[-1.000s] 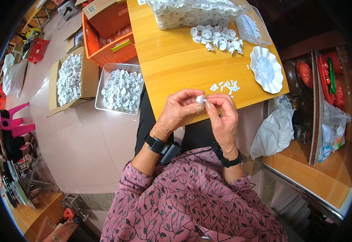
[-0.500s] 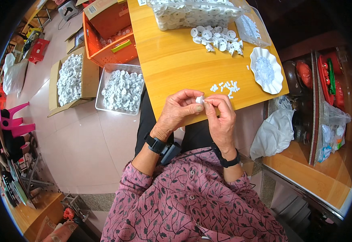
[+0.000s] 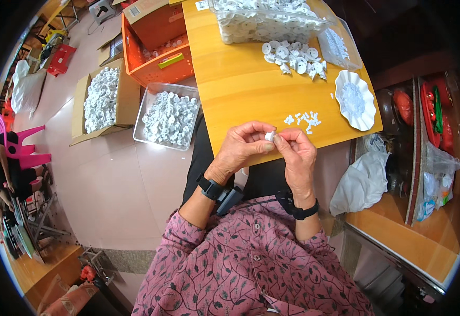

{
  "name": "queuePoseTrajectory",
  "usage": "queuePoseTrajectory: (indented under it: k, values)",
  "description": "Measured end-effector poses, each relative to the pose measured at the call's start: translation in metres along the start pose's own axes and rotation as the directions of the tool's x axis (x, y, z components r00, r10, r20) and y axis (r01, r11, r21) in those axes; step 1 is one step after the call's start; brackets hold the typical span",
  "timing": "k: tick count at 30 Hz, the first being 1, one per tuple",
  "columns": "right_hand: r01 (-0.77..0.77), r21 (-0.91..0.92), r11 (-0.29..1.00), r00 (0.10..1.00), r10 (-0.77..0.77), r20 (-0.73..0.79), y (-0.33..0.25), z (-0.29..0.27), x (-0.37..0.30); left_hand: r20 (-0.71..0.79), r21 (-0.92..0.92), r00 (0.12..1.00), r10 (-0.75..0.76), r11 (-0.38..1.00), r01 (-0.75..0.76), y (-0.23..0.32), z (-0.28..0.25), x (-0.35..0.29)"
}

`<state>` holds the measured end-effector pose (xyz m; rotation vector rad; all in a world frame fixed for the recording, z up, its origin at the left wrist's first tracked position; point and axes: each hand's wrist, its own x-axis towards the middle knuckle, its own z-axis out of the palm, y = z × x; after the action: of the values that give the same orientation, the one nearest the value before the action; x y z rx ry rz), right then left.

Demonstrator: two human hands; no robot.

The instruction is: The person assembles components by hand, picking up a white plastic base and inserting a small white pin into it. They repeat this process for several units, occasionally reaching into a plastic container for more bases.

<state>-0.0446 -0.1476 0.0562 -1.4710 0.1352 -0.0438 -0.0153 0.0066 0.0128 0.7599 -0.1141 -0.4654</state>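
Head view | left hand, right hand together, pinching white piece | scene shifted down-right since earlier

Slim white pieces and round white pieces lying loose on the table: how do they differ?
The slim pieces are small and narrow; the round pieces are larger, with disc shapes. The slim pieces are thinly scattered; the round pieces are heaped. Both are white, on the table.
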Motion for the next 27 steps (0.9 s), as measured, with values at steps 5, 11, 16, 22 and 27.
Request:
queuePoseTrajectory:
  k: [5, 11, 16, 22, 27]
  values:
    - [-0.038, 0.082, 0.996, 0.999, 0.036, 0.026, 0.003, 0.006, -0.002, -0.125, 0.087, 0.992, 0.012, 0.996, -0.001, 0.015, 0.005, -0.013]
    - [0.104, -0.212, 0.972, 0.994, -0.11, -0.016, 0.018, -0.01, -0.006, -0.373, 0.193, 0.895, 0.245, 0.964, -0.184, 0.053, -0.039, -0.03]
    - [0.242, -0.553, 0.797, 0.948, -0.316, -0.04, 0.014, -0.032, -0.004, -0.641, 0.237, 0.66, 0.391, 0.919, -0.315, 0.079, -0.126, -0.055]
    - [0.339, -0.867, 0.365, 0.865, -0.482, 0.136, 0.008, -0.029, 0.011, -0.794, 0.33, 0.461, 0.397, 0.918, -0.22, 0.079, -0.145, -0.071]
    - [0.359, -0.902, 0.24, 0.87, -0.436, 0.23, 0.012, -0.025, 0.016, -0.638, 0.414, 0.665, 0.389, 0.901, -0.13, 0.076, -0.071, -0.036]
